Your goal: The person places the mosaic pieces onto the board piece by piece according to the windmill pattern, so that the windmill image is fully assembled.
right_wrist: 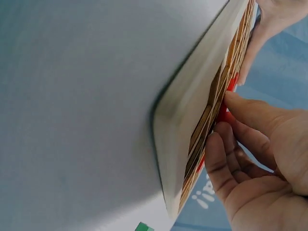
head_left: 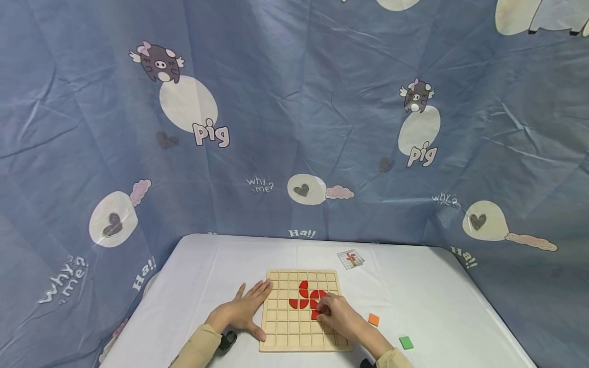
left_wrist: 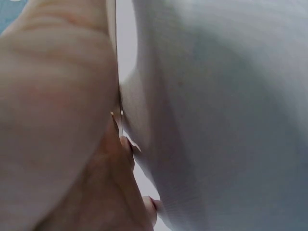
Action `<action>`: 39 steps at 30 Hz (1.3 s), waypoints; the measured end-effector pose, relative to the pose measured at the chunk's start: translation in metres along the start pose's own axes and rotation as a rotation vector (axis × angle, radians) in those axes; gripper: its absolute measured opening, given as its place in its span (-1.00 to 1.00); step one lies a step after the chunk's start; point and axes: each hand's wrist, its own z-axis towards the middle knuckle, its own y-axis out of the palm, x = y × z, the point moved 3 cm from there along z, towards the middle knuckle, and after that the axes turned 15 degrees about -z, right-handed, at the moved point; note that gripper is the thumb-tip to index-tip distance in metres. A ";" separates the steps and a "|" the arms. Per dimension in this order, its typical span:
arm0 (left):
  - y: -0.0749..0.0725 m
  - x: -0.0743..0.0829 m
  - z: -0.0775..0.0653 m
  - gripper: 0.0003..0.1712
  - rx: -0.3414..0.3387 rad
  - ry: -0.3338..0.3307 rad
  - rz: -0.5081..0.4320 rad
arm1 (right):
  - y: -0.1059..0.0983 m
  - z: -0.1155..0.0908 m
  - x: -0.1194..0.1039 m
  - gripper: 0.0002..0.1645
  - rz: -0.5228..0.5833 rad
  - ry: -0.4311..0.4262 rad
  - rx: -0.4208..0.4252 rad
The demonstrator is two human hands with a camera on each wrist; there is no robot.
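A wooden grid board [head_left: 276,327] lies on the white table. Quarter-round red tiles sit in its cells, such as a red tile [head_left: 303,285] near the top of the group. My left hand [head_left: 241,308] is spread at the board's left side, thumb and fingertips at its edge; in the left wrist view the hand [left_wrist: 53,106] fills the left part. Over the group's lower right, my right hand [head_left: 341,314] pinches a red tile [right_wrist: 223,111] between thumb and index finger, low against the board. The fingers partly hide that tile, so its full shape cannot be told.
An orange square tile [head_left: 374,320] and a green square tile [head_left: 406,342] lie on the table right of the board. Beyond the board's far right corner is a card [head_left: 350,259] printed with a grid and a red pattern. A blue patterned cloth [head_left: 276,128] hangs behind.
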 end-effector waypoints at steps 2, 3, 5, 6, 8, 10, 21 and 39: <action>0.000 0.000 0.000 0.58 0.003 -0.001 -0.004 | 0.000 0.000 0.001 -0.89 -0.004 -0.009 -0.004; -0.001 0.000 0.000 0.58 0.003 -0.001 -0.008 | -0.001 0.001 0.001 -0.90 -0.004 -0.007 -0.009; -0.001 -0.001 0.001 0.58 0.006 -0.003 -0.012 | -0.001 0.001 0.002 -0.91 -0.011 -0.011 -0.013; -0.001 -0.001 0.001 0.58 0.006 -0.003 -0.012 | -0.002 0.002 0.003 -0.92 -0.017 -0.016 -0.009; -0.001 -0.001 0.001 0.58 0.005 -0.003 -0.009 | -0.002 0.002 0.003 -0.94 -0.027 -0.016 -0.002; 0.000 -0.001 0.001 0.58 0.005 -0.003 -0.008 | -0.002 0.002 0.005 -0.94 -0.040 -0.014 0.004; 0.000 0.001 -0.001 0.58 0.008 -0.007 -0.008 | -0.002 0.001 0.001 -0.90 0.010 -0.002 -0.035; -0.001 0.001 -0.001 0.58 0.001 -0.010 0.002 | -0.002 0.003 -0.003 -0.90 -0.050 -0.022 -0.021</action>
